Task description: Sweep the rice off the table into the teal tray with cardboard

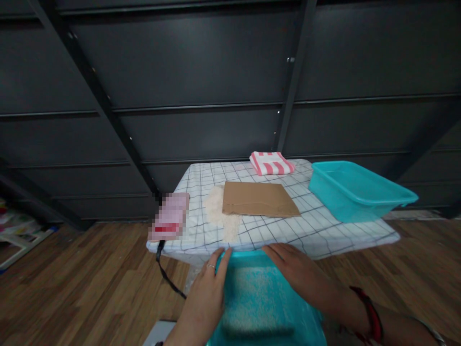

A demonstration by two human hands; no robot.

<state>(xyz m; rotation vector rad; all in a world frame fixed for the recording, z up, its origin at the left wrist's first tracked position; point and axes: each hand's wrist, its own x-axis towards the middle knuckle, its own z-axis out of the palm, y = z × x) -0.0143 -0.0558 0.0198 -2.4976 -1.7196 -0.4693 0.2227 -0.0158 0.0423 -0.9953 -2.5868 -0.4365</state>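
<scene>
resting between both hands (252, 283), the teal basin (259, 307) sits below the table (324, 230).

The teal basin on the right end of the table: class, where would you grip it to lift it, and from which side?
Probably by the flared rim of the teal basin, one hand on each short end, coming from above and outside. The lip juts out past the sloped walls, most plainly at the right corner, and offers a hold; the smooth slanted sides do not. Nothing shows inside it.
</scene>
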